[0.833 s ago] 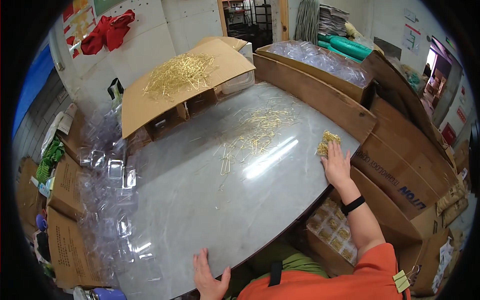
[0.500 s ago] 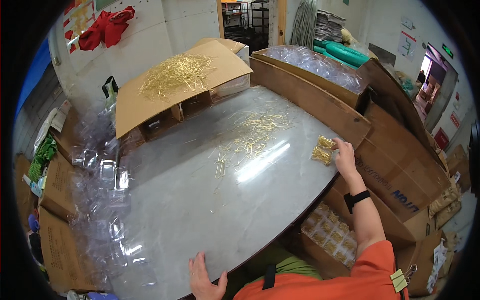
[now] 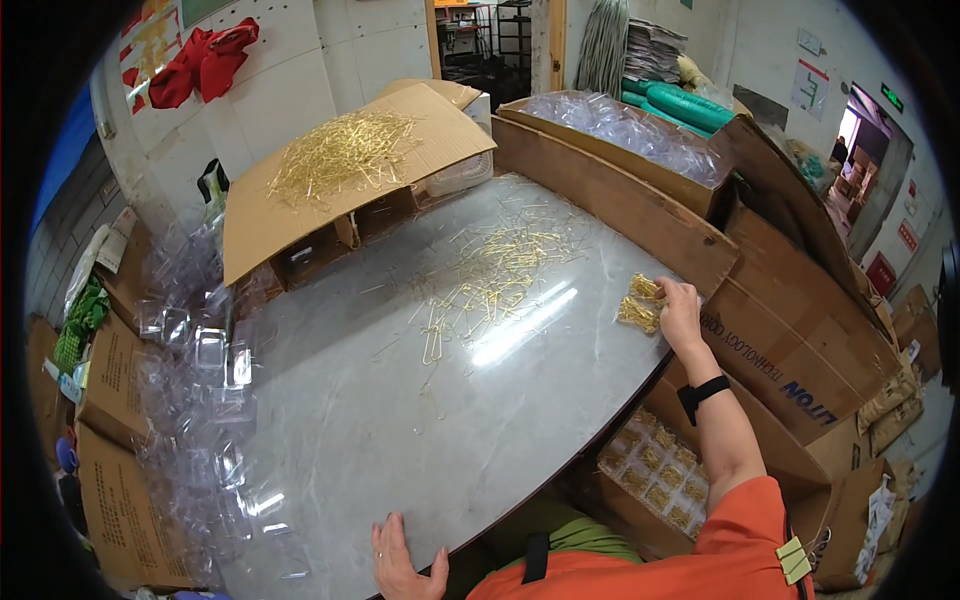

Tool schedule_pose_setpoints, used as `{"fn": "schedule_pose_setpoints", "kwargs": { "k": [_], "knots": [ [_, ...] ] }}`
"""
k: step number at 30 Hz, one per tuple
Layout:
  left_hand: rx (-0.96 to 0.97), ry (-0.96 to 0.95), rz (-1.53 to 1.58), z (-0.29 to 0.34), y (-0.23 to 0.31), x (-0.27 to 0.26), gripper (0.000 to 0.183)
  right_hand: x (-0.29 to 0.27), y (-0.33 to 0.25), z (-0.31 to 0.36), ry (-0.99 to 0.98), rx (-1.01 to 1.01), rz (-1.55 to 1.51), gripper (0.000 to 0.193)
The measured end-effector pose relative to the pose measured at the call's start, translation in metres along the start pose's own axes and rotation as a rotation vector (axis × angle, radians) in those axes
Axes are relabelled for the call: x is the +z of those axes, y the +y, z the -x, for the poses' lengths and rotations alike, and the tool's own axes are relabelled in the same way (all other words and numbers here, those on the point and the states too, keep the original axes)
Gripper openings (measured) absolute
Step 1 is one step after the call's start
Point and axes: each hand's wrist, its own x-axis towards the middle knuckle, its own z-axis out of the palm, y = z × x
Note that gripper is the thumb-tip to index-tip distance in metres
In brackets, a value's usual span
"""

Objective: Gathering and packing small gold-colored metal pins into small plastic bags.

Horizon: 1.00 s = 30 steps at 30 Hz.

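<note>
At the right edge of the grey table (image 3: 420,400), my right hand (image 3: 681,312) curls its fingers and thumb onto a small clear plastic box (image 3: 641,317) filled with gold wire clips. A second filled box (image 3: 641,286) sits directly behind it, touching or nearly so. My left hand (image 3: 402,565) rests flat on the table's near edge, thumb spread and nothing in it. Loose gold wire clips (image 3: 500,265), shaped like long paper clips, lie scattered across the table's middle and far part.
A cardboard sheet (image 3: 250,225) at the back bears a heap of gold clips (image 3: 345,155). Empty clear boxes (image 3: 210,350) pile up at the left. Behind on the right, a carton (image 3: 620,165) holds more clear plastic. Below the table's right edge, an open carton contains rows of filled boxes (image 3: 655,470).
My right hand has shifted slightly, its fingers reaching a little further over the filled boxes. The view has tilted a little. My left hand stays on the table edge.
</note>
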Motion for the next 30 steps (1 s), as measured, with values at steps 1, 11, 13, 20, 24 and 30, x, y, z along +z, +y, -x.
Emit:
{"fn": "schedule_pose_setpoints", "kwargs": {
  "k": [1,11,13,20,24,30],
  "knots": [
    [0.000,0.001,0.001,0.000,0.000,0.000,0.079,0.001,0.001,0.001,-0.012,-0.004,-0.003,0.046],
    [0.003,0.001,-0.018,0.002,-0.002,0.003,0.077,0.006,0.001,0.002,-0.007,-0.049,-0.015,0.044],
    [0.017,0.009,-0.025,0.002,-0.002,0.003,0.077,0.008,0.005,-0.003,0.026,-0.081,-0.017,0.041],
    [0.010,0.023,-0.036,-0.001,0.002,0.001,0.073,0.003,0.011,-0.034,-0.034,-0.113,-0.049,0.039],
    [0.049,-0.029,-0.025,-0.001,-0.007,0.002,0.077,0.004,0.021,-0.049,-0.211,-0.126,-0.139,0.040],
    [0.021,0.033,-0.056,-0.004,0.005,0.000,0.070,0.015,0.023,-0.052,-0.267,-0.105,-0.162,0.033]
  ]
}}
